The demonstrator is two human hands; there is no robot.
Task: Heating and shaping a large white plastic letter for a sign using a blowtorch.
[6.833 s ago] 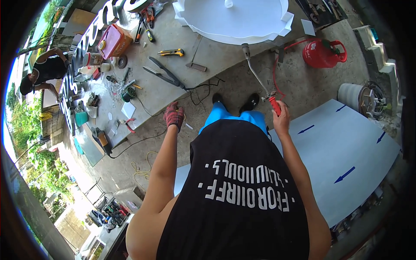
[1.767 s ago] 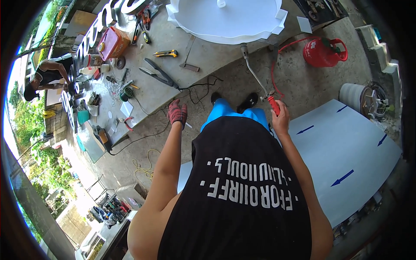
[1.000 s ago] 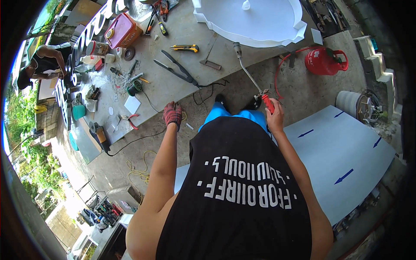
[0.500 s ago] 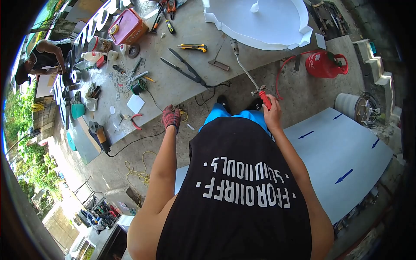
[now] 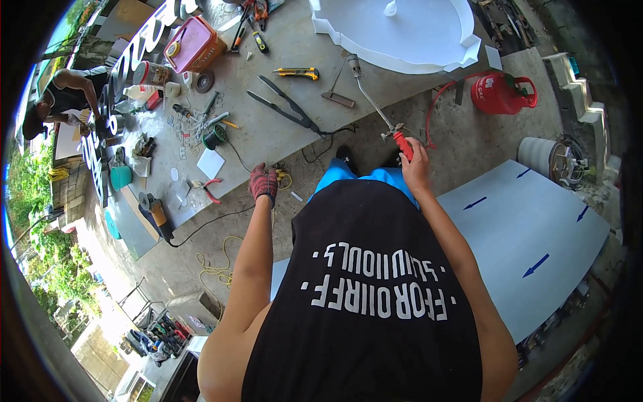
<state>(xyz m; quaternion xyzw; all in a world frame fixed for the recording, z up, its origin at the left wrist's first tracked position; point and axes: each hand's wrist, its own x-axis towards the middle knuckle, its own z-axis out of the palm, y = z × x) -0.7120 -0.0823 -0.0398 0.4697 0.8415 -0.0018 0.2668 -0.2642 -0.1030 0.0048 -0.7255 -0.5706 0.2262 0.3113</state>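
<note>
My bare right hand (image 5: pixel 416 166) is wrapped round the red handle of a gas torch (image 5: pixel 372 100). The torch's metal pipe slants away to the left, and its nozzle lies over the table edge, close to a white shallow tray-like piece with an upright notched rim (image 5: pixel 402 61). A red hose (image 5: pixel 432 117) leads to a red gas cylinder (image 5: pixel 499 94). At the table's near edge my left hand (image 5: pixel 263 183), in a red and dark knitted glove, has its fingers curled. Whatever they hold, if anything, is hidden. A yellow cord lies beside it.
On the grey table (image 5: pixel 268 53) lie a yellow utility knife (image 5: pixel 296 73), a black flat iron-like tool (image 5: pixel 284 107), red-handled pliers (image 5: pixel 211 191), an angle grinder (image 5: pixel 155 214) and a pink-lidded tub (image 5: pixel 194 43). Another person (image 5: pixel 74 97) works at far left. A white board with blue arrows (image 5: pixel 516 234) lies at right.
My right hand and the torch have shifted slightly left, the nozzle drawing a little left and up. My left hand stays at the table edge. The other person's arms have moved.
</note>
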